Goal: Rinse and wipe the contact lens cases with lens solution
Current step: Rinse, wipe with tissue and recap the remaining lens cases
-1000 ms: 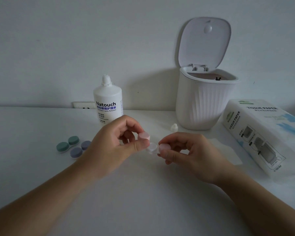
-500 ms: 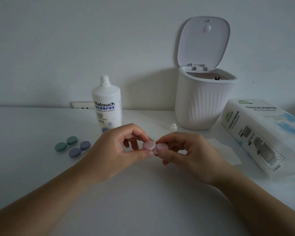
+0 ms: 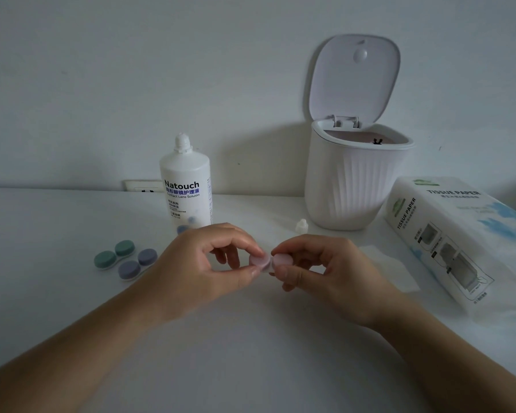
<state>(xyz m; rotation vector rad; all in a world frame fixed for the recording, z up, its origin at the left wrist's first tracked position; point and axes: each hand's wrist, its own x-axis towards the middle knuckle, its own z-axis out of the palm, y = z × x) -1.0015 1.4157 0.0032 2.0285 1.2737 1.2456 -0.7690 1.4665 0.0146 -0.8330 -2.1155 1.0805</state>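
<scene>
Both hands have closed in since a second ago, and the loose pink cap now sits back on the pink lens case (image 3: 265, 262). Left hand (image 3: 203, 263) pinches one cap, right hand (image 3: 319, 269) the other, each grip clamped on the case, held above the worktop's middle. Its long axis runs left to right, caps tilted towards the person. Judging by this, recapping is in hand; next comes setting it down and taking the green case (image 3: 114, 253) or purple case (image 3: 137, 263) towards the left edge, with the solution bottle (image 3: 186, 186) behind.
</scene>
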